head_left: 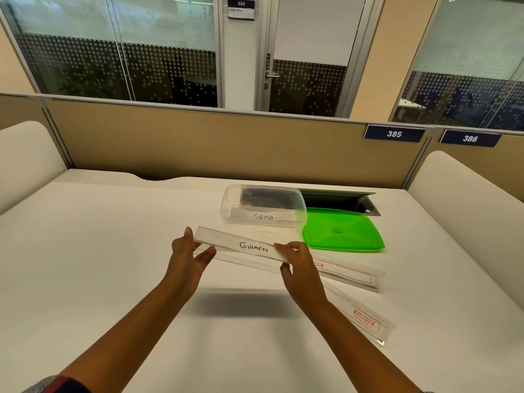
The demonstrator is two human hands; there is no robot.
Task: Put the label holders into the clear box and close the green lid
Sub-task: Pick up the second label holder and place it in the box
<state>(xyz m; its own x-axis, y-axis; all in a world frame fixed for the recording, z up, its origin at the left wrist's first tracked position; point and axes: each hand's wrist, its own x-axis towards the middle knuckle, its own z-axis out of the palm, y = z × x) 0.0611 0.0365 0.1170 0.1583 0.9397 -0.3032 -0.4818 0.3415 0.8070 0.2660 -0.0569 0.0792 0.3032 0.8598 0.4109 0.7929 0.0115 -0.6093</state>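
A long clear label holder marked "GIRAFEE" is held above the table between both hands. My left hand grips its left end; my right hand pinches its right part. Beyond it stands the clear box, open, with a holder marked "SIGMA" inside. The green lid lies flat on the table to the right of the box. Two more clear holders lie on the table at the right: one just behind my right hand, one beside my right forearm.
A white desk is ringed by a tan partition at the back, with white side screens. An open cable hatch sits in the desk behind the green lid. Number plates 385 and 386 hang on the partition.
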